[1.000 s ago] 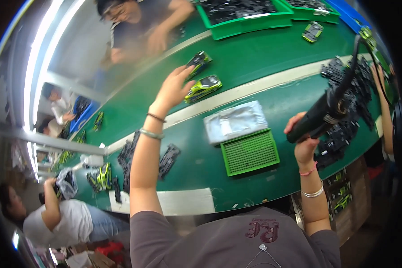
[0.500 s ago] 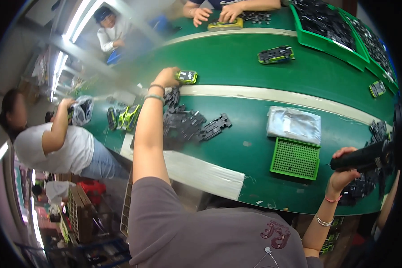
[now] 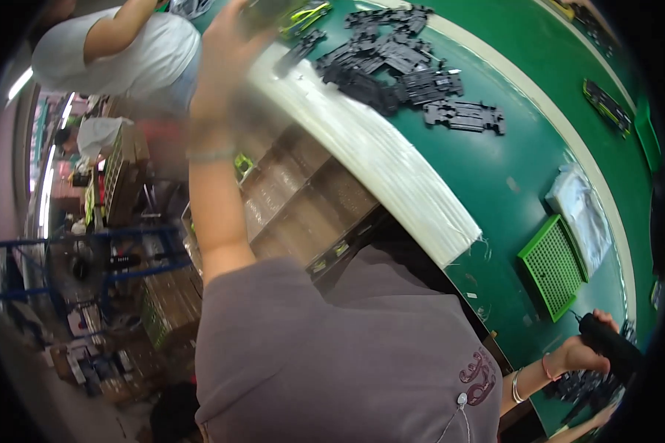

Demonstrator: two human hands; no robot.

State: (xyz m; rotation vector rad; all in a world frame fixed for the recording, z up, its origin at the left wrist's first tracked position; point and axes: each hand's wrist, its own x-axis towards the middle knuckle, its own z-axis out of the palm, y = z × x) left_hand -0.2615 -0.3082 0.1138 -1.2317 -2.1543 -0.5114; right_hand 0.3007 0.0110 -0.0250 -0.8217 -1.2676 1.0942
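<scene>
My left hand [image 3: 225,63], smeared by motion, is raised at the upper left with a dark, greenish toy car [image 3: 267,15] at its fingers. Just right of it lies a yellow-green toy car [image 3: 304,18] at the bench edge. Black toy-car chassis [image 3: 373,55] are heaped close by, and a single chassis [image 3: 464,117] lies at the near right of the heap. At the lower right, my right hand [image 3: 587,351] is closed round a black electric screwdriver [image 3: 609,343], its thin bit pointing up and left.
A green perforated tray [image 3: 553,267] and a clear plastic bag stack [image 3: 580,214] lie on the green bench. White padding [image 3: 377,155] covers its near edge, above a divided carton [image 3: 303,196]. A person in white [image 3: 122,63] works at the left. Another hand [image 3: 602,419] shows at the lower right.
My view has turned left and down. My left hand has come back from the far strip toward the bench's near left edge with the toy car. The screwdriver stays in my right hand.
</scene>
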